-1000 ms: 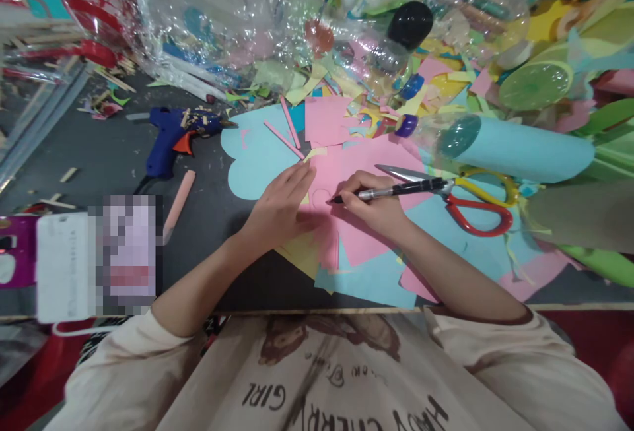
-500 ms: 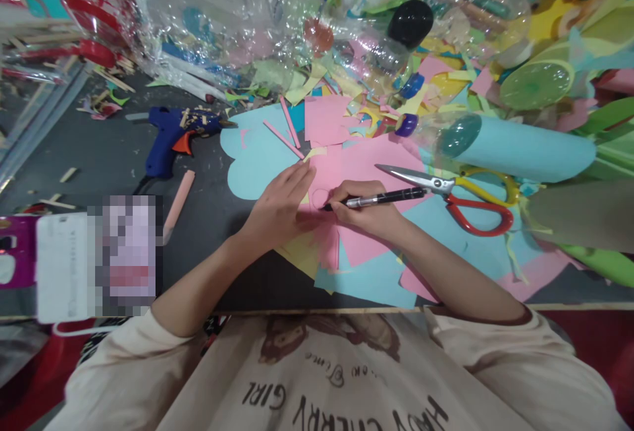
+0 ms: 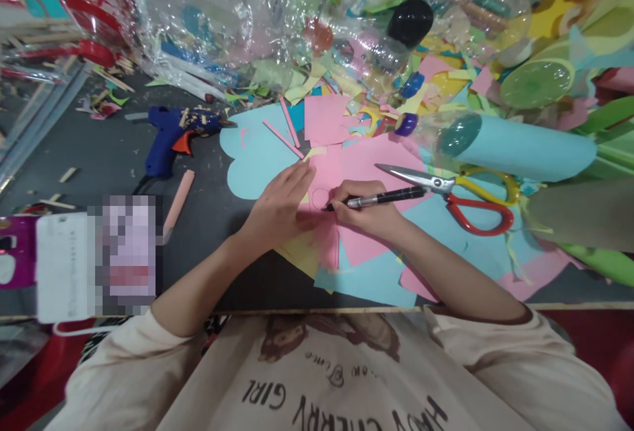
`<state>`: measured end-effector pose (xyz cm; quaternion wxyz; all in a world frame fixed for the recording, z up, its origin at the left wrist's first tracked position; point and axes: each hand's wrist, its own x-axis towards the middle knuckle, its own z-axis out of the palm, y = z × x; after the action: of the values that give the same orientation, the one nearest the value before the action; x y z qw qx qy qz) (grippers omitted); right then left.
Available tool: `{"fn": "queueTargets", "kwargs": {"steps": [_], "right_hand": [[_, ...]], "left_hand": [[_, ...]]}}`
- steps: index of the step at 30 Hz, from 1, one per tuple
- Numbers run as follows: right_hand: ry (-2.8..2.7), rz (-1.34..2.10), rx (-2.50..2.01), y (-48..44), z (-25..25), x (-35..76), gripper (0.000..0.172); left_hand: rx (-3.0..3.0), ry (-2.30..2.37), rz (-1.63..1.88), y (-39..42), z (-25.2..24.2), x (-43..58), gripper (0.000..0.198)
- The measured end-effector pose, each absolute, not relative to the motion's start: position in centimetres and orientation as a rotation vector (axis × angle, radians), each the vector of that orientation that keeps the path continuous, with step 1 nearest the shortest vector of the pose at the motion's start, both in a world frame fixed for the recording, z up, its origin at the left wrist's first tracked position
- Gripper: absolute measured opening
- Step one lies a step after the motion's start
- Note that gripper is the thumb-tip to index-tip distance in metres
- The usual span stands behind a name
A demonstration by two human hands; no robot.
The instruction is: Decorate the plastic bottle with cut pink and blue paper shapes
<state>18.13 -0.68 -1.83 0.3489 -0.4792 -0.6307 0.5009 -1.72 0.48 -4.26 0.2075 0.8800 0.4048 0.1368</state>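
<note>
My right hand [image 3: 364,210] grips a black pen [image 3: 381,198], its tip on a piece of pink paper [image 3: 327,170]. A small drawn circle [image 3: 320,198] shows on that paper, just left of the pen tip. Fingers stretched out, my left hand [image 3: 280,203] lies flat on the paper's left edge. Beneath and around both hands are more sheets: pink, light blue and yellow. Scissors [image 3: 443,185] with one yellow and one red handle lie open to the right of my right hand.
A blue glue gun [image 3: 171,134] and a pink stick [image 3: 179,205] lie at left. Clear plastic bottles [image 3: 222,15] and paper scraps fill the back. A bottle wrapped in light-blue paper [image 3: 535,147] rests at right. A white box-shaped item [image 3: 64,266] is near the front left.
The pen tip has shifted very slightly to the right beside the drawn circle. My left hand and the other things look the same.
</note>
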Motion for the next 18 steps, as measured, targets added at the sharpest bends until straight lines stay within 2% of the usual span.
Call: {"fn": "queueTargets", "kwargs": {"steps": [4,11,18], "right_hand": [[-1.548,1.185,-1.309,-0.71,-1.91,18.20,0.018],[-1.618,1.287,-1.268,-0.72,-1.95,18.22,0.015],[-1.529,1.167,-1.336,-0.69,-2.01,18.18,0.018]], "left_hand": [[2.450,1.140,0.362,0.47,-4.14,-1.72,0.078],[2.439,1.141,0.380,0.45,-4.29,-1.70,0.078],[2.423,1.128,0.373,0.50,-4.19,-1.79,0.078]]}}
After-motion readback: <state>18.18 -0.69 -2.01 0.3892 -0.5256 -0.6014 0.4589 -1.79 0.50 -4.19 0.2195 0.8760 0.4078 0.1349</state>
